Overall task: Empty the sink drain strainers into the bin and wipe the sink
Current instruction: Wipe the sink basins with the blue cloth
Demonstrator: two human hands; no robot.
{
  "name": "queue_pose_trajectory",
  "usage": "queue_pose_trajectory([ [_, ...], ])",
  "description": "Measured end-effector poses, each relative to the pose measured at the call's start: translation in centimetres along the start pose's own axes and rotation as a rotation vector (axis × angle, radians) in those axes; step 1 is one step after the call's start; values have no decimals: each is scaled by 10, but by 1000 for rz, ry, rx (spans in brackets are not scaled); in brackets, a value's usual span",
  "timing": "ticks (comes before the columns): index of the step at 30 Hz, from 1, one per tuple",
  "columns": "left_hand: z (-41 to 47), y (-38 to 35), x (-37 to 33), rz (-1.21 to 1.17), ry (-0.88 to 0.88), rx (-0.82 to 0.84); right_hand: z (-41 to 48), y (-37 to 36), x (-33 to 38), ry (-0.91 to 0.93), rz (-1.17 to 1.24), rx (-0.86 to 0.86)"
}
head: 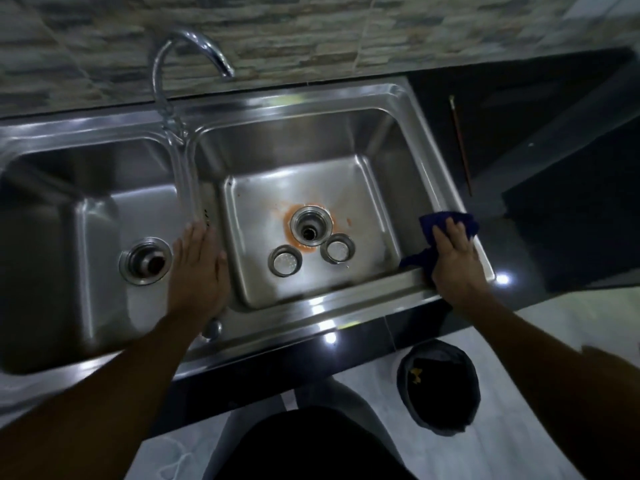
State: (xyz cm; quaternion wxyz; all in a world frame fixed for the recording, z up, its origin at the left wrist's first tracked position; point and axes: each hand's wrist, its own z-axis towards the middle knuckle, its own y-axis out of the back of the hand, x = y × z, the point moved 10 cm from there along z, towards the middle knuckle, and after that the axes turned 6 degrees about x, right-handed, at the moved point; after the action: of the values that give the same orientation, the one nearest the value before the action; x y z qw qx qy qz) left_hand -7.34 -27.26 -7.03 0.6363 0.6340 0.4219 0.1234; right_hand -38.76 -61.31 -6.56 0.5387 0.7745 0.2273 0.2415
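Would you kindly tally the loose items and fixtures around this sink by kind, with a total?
Strainer baskets, lying in the right basin: 2
Open drains: 2
Blue cloths, under the right hand: 1
Taps: 1
Bins, on the floor: 1
Total: 7

The right grip (pixel 453 258) covers the middle of the blue cloth (pixel 446 220), so whether the fingers clench it or only press flat is unclear. Under the left grip (pixel 199 268) the divider between the basins is hidden. Left of that grip, the left basin (pixel 52 237) runs off the frame edge. Below the right grip, the bin (pixel 438 386) is dark inside, its yellowish contents unreadable.
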Motion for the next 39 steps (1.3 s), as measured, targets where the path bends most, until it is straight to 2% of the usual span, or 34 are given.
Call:
queue_pose_trajectory([
  [3, -7, -3, 0, -32, -22, 36, -23, -11, 10, -142, 64, -12],
  [5, -5, -3, 7, -73, -12, 59, -39, -21, 41, -147, 114, -7],
  [9, -2, 2, 24, -163, -10, 93, -73, -46, 156, 51, 110, 32],
  [13, -4, 8, 27, -207, -74, 141, -101, -81, 280, 215, 143, 156],
  [16, -4, 12, 26, -165, -97, 171, -111, -91, 330, 321, 183, 180],
  [21, 5, 23, 20, 12, -135, 98, -100, -80, 307, 354, 139, 134],
  [27, 47, 28, 22, -6, -124, 53, -45, -68, 220, 130, 169, 111],
  [30, 74, 32, 29, -1, -95, 46, -12, -59, 204, 59, 267, 59],
  [34, 111, 36, 32, -8, -61, 8, 44, -47, 227, 95, 429, -37],
  [39, 136, 26, 30, -8, 65, -23, 114, -47, 303, 293, 501, -77],
])
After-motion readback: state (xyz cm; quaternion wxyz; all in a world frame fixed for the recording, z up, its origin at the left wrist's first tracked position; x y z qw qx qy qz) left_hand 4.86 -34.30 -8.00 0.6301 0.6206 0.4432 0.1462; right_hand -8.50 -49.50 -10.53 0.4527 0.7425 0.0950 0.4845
